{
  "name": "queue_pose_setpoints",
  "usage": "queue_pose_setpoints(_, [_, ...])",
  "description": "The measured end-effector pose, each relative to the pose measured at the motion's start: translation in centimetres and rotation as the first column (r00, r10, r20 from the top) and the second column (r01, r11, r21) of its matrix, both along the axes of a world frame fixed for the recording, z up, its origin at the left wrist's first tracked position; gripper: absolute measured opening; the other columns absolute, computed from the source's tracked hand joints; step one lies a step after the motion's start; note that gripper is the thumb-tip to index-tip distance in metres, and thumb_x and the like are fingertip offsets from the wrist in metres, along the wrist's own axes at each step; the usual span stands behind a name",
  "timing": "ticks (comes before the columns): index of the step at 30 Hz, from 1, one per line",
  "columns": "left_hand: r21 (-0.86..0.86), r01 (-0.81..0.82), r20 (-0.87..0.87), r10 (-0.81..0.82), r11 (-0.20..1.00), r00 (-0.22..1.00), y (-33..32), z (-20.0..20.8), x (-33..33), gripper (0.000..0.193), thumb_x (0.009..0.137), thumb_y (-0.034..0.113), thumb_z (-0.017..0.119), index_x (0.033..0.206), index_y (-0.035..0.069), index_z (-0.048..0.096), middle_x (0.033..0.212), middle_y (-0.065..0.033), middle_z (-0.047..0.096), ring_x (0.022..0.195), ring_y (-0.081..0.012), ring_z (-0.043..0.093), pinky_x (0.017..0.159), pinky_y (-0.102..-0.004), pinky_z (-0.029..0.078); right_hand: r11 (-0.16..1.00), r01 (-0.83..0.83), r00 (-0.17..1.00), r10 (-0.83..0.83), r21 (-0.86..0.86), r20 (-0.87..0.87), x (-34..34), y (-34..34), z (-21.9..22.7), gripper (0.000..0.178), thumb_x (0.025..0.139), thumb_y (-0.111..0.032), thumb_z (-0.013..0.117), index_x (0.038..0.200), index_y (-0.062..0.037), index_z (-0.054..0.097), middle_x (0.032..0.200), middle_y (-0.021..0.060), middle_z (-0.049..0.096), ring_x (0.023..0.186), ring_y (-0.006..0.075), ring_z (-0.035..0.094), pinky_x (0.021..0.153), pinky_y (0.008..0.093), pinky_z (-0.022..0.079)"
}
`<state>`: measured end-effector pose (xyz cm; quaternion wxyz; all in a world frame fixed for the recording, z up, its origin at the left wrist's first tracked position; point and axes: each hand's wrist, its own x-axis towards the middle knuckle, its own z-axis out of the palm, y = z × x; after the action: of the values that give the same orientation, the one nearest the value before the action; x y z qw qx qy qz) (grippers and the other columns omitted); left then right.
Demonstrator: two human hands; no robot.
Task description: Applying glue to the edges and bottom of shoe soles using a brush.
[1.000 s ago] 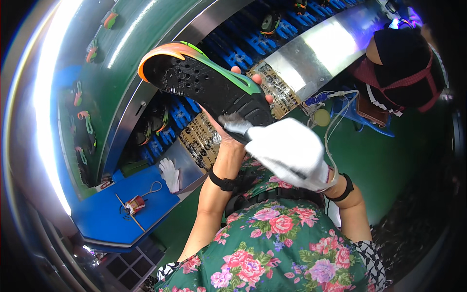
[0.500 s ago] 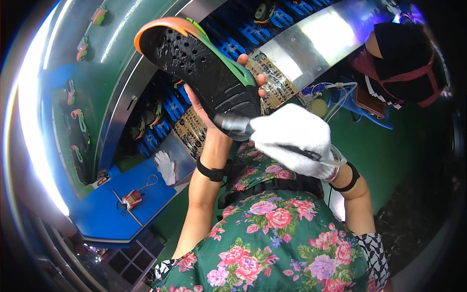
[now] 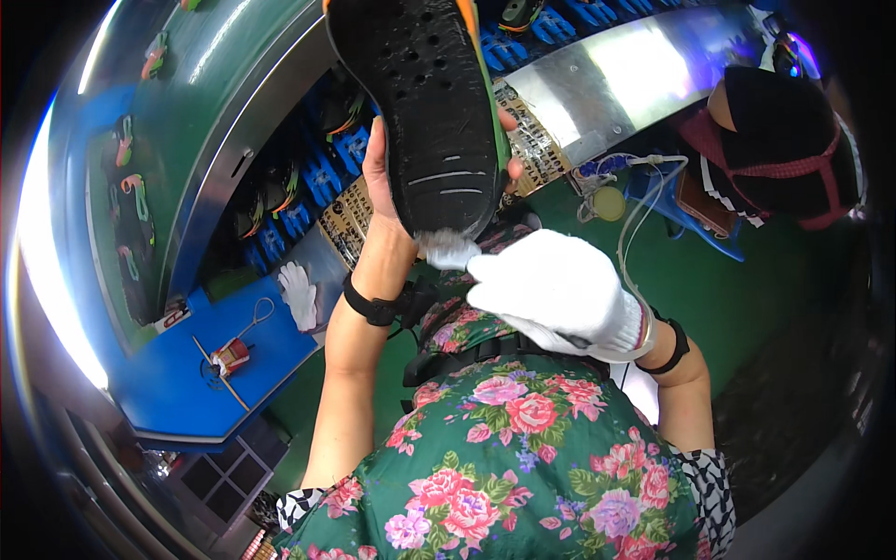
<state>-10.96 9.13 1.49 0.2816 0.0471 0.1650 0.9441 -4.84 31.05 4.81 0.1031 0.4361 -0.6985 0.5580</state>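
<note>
A shoe (image 3: 439,121) is held up with its black underside facing me. The underside carries round dents and several crosswise grooves, and orange and green show along its edge. My left hand (image 3: 379,182), bare, grips the shoe from behind, its thumb on the left side and fingertips showing at the right. My right hand (image 3: 560,285), in a white glove, is closed round a small brush (image 3: 448,251). The brush's pale bristles touch the near, rounded end of the underside; its handle is mostly hidden in the glove.
A curved metal-edged line with blue racks (image 3: 327,187) bearing shoes runs ahead. On the blue table (image 3: 187,392) at left lie a white glove (image 3: 299,297) and a red-wrapped item (image 3: 231,357). Another person (image 3: 779,140) is at far right, near a blue stool (image 3: 686,224).
The shoe has turned more upright and come closer, so its far end leaves the picture. The brush has shifted to the left edge of the shoe's near end, and its bristles now show.
</note>
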Motion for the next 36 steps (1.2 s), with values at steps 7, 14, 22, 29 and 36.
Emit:
queue_pose_setpoints(7, [0.074,0.144,0.079,-0.150,0.987,0.985,-1.0,0.4,0.0,0.084,0.098,0.060,0.048,0.155,0.000,0.035,0.149,-0.0348,0.043,0.119,-0.0546,0.060,0.102,-0.0633,0.050,0.993,0.044,0.997,-0.049,0.107,0.051,-0.1,0.9,0.8,0.033,0.078,-0.006,0.082,0.111,-0.0073,0.076,0.104,0.0098,0.076,0.082,0.0236,0.071,0.069,0.0330,0.056])
queue_pose_setpoints(14, [-0.188,0.145,0.213,-0.103,0.972,0.972,-3.0,1.1,0.1,0.062,0.099,0.040,0.056,0.143,-0.004,0.050,0.137,-0.0298,0.058,0.118,-0.0411,0.065,0.101,-0.0540,0.054,0.990,-0.138,0.989,0.140,0.038,-0.052,-0.2,-0.4,0.5,0.024,0.086,-0.007,0.076,0.109,-0.0011,0.073,0.097,0.0117,0.075,0.079,0.0226,0.070,0.066,0.0327,0.057])
queue_pose_setpoints(22, [-0.104,0.220,0.203,-0.196,0.970,0.959,-3.7,1.3,-0.3,0.041,0.099,0.024,0.060,0.127,-0.007,0.063,0.120,-0.0225,0.071,0.101,-0.0303,0.074,0.093,-0.0403,0.061,0.987,-0.163,0.986,0.162,0.004,0.041,-0.6,-0.4,0.3,0.032,0.078,-0.007,0.082,0.110,-0.0082,0.076,0.100,0.0083,0.075,0.079,0.0247,0.069,0.066,0.0334,0.057])
queue_pose_setpoints(29, [-0.069,0.142,0.211,-0.124,0.988,0.970,-4.1,-0.6,-1.1,0.053,0.100,0.033,0.056,0.140,-0.002,0.056,0.134,-0.0265,0.063,0.118,-0.0382,0.067,0.104,-0.0519,0.054,0.984,-0.134,0.946,0.162,-0.116,0.281,-1.0,-0.6,1.2,0.023,0.072,-0.001,0.084,0.094,-0.0074,0.079,0.095,0.0101,0.078,0.080,0.0246,0.072,0.070,0.0339,0.056])
queue_pose_setpoints(36, [-0.163,-0.030,0.370,0.090,0.986,0.925,-0.6,-0.5,0.6,0.049,0.106,0.036,0.046,0.139,0.000,0.055,0.127,-0.0221,0.068,0.107,-0.0354,0.071,0.095,-0.0523,0.059,0.963,0.264,0.964,-0.266,0.048,0.026,-5.0,1.0,1.2,0.019,0.076,-0.003,0.083,0.094,-0.0051,0.078,0.094,0.0094,0.077,0.082,0.0252,0.073,0.074,0.0343,0.057])
